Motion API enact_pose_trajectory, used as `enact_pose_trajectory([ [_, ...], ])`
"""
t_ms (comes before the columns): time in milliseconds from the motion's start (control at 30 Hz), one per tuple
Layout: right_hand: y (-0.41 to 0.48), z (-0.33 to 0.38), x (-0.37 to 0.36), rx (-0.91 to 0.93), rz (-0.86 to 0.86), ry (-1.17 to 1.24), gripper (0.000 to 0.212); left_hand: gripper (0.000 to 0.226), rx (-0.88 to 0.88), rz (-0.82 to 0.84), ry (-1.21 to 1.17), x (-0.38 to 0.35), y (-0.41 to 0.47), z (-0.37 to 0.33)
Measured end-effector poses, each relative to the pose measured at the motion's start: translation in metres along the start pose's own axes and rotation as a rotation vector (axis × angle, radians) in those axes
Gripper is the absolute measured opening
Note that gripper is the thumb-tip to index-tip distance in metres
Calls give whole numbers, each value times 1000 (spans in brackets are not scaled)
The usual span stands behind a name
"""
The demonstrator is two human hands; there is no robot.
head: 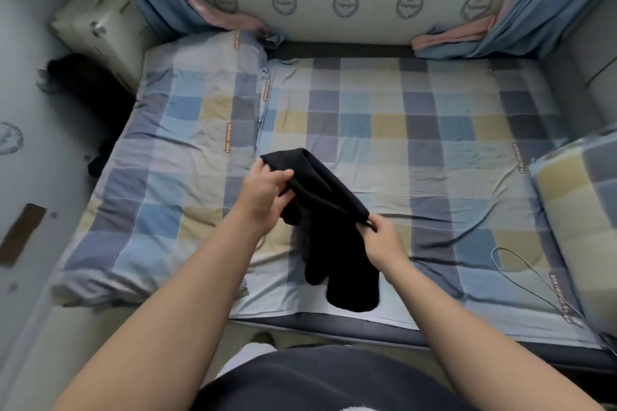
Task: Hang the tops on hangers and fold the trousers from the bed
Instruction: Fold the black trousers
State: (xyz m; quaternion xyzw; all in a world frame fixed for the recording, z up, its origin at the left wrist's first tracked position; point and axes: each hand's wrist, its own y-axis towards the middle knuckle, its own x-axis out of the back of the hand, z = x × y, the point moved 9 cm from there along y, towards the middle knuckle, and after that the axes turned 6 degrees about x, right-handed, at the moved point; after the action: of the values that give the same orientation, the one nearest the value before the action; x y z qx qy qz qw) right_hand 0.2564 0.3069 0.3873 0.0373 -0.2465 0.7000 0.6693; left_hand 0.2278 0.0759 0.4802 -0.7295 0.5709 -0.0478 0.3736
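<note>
Fingers (282,174) pinch soft black trousers (334,243) (doubled).

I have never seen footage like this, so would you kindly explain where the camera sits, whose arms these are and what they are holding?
There is no machine here: these are a person's two bare arms. The single picture comes from a wide-angle camera worn on the head, looking forward and down, so the arms enter from the bottom edge. Ahead lies a bed with a checked sheet, a folded checked quilt on its left part. The left hand and the right hand each grip one end of the upper edge of a pair of black trousers, held above the sheet, with the two legs hanging down.
</note>
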Motion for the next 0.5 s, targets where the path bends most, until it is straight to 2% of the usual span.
enact_pose_trajectory([
  [33,3,10,11,52,-26,-23,15,71,-18,-86,75,12,2,0],
  [100,6,32,27,138,-40,-51,16,89,-34,-170,390,21,0,2],
  [233,6,72,33,245,83,-33,18,108,-192,81,1024,-25,-12,24],
  [300,-1,95,32,308,173,-1,18,123,-275,204,1205,-55,-15,41],
  [333,-5,107,33,335,214,14,17,124,-301,269,1204,-68,-18,48],
  [400,-11,127,39,371,255,65,15,113,-290,355,1036,-84,-20,55],
  [500,-17,153,51,420,274,143,15,77,-373,284,928,-88,-17,41],
])
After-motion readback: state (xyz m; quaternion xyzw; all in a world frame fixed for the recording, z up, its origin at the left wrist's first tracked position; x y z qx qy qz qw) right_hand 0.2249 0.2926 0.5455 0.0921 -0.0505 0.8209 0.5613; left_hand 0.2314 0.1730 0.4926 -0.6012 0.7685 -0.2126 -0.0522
